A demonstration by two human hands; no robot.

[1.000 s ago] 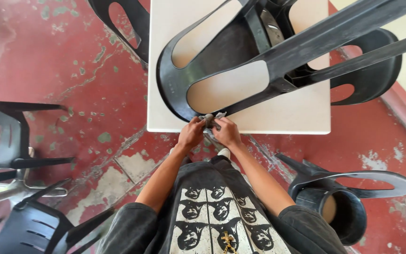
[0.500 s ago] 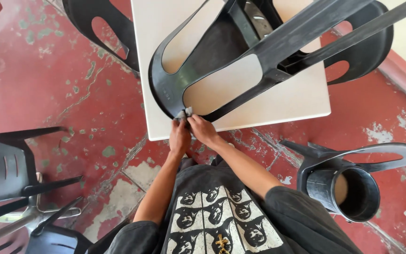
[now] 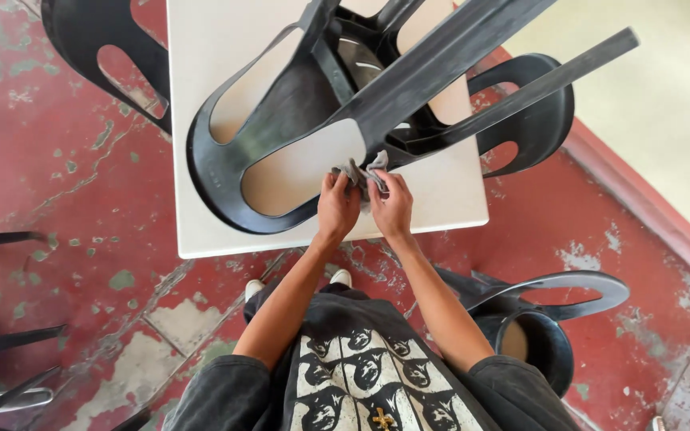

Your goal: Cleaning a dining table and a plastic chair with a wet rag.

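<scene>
Here left hand (image 3: 337, 209), right hand (image 3: 393, 209) pinching grey cloth (image 3: 363, 172) against upturned black chair (image 3: 297, 104).

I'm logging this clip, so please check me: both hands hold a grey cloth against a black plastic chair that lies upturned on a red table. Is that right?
Not quite: the table is white, not red; red is the worn floor around it. The rest holds in the head view: the left hand and right hand hold a grey cloth against the black plastic chair lying upturned on that table.
</scene>
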